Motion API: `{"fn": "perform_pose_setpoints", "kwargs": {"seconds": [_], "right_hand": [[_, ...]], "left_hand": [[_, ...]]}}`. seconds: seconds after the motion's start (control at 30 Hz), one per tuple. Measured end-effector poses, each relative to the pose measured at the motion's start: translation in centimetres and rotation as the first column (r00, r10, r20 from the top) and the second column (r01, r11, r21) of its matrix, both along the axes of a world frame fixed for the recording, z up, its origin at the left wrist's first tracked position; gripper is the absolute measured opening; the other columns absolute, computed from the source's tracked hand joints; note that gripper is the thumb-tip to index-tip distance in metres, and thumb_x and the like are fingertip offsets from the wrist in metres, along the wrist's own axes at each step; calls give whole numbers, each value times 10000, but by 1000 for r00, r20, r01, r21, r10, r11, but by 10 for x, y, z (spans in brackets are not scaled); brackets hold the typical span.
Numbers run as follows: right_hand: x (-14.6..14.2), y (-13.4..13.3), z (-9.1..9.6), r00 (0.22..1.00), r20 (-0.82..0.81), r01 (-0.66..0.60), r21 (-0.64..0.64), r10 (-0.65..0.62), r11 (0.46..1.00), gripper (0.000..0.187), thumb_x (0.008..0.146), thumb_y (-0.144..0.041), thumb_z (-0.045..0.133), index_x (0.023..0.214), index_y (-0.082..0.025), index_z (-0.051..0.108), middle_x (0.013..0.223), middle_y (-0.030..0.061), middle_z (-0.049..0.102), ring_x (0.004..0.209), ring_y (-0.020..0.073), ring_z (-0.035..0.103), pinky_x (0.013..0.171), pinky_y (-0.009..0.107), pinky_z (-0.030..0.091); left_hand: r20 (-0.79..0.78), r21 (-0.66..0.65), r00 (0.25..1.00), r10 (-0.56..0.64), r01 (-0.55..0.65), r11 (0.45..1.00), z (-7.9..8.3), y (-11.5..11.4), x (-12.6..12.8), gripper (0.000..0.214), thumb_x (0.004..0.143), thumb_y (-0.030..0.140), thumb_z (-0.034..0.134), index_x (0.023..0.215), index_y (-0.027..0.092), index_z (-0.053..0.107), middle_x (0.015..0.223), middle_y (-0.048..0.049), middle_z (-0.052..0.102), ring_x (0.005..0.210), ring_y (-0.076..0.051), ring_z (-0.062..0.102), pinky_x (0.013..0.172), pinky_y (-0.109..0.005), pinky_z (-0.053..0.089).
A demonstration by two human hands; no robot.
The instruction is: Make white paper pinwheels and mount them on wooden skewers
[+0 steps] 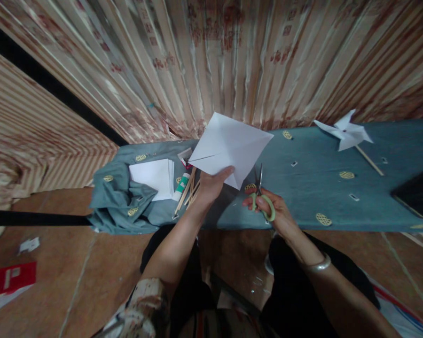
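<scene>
My left hand grips a square sheet of white paper by its lower edge, thumb on top. The sheet is raised over the cloth, turned like a diamond, with creases and a slit running in from its left corner. In my right hand is a pair of scissors with pale green handles. Their blades point away from me and stand slightly apart, to the right of the paper and not touching it.
A blue-green cloth covers the narrow table. Left of my hands lie a stack of white paper, a glue stick and several wooden sticks. A white paper pinwheel and a dark object lie to the right. A curtain hangs behind.
</scene>
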State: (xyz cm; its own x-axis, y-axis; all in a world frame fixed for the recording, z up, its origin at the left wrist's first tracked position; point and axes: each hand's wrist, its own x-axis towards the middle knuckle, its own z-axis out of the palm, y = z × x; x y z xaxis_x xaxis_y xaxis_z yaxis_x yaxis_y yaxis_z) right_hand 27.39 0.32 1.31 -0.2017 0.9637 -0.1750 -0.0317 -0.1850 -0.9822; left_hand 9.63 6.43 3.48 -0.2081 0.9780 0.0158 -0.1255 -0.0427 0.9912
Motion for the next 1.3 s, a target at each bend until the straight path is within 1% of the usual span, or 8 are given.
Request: {"fn": "perform_pose_setpoints", "kwargs": {"seconds": [0.13,0.23,0.37,0.5,0.7,0.9,1.07,1.3], "right_hand": [[-8,-20,-5,978,59,-198,-10,199,980,489,745,-595,728,1052,-218,673,843,46,734,717,180,639,666,300,506],[-12,-25,-6,959,107,-261,-21,262,965,445,770,-559,721,1060,-226,671,830,31,724,699,172,627,660,302,499],[-11,-22,-6,967,92,-237,-31,239,971,434,772,-576,709,1026,-225,673,797,24,711,681,167,621,651,297,496],[-9,-19,-5,976,75,-202,-37,204,979,435,754,-575,726,998,-219,672,729,4,685,634,146,587,602,272,474],[-8,-20,-7,976,77,-202,-47,205,978,419,747,-558,740,974,-212,672,737,8,686,633,142,583,597,270,477],[-7,-19,-9,974,94,-200,-67,206,978,454,742,-585,729,989,-210,667,730,3,669,619,133,564,578,257,460],[-8,-19,-6,968,122,-215,-60,221,975,526,736,-635,705,1013,-191,650,741,13,666,636,138,563,589,261,455],[-7,-19,-8,965,123,-225,-69,232,972,507,745,-615,712,1014,-189,655,753,13,671,657,137,566,607,258,445]], "left_hand": [[-54,28,998,37,-36,999,3,6,-6,503,665,242,789,1135,150,635,1015,-92,742,982,-246,685,972,-425,519],[-86,44,995,49,-45,998,3,6,-6,497,669,213,792,1139,159,641,1009,-88,741,974,-244,683,955,-403,525],[-159,21,987,23,-20,1000,8,0,-3,500,684,199,788,1160,161,638,1011,-87,740,986,-254,681,939,-397,528],[-166,9,986,-13,14,1000,11,-3,1,504,709,194,767,1190,159,620,997,-88,741,1009,-258,678,963,-416,523],[-134,8,991,-14,15,1000,-2,0,6,544,707,221,775,1220,153,605,964,-79,739,1022,-254,679,979,-421,517],[-123,75,992,-7,16,997,-15,1,6,519,700,279,801,1172,155,628,950,-81,737,1019,-251,684,980,-410,520],[-118,58,993,-1,8,998,-18,2,6,515,683,299,816,1145,173,629,920,-62,736,958,-251,701,953,-436,541],[-125,73,992,14,-5,997,-18,2,6,481,696,270,817,1135,204,634,906,-47,735,956,-240,699,955,-435,547]]}}
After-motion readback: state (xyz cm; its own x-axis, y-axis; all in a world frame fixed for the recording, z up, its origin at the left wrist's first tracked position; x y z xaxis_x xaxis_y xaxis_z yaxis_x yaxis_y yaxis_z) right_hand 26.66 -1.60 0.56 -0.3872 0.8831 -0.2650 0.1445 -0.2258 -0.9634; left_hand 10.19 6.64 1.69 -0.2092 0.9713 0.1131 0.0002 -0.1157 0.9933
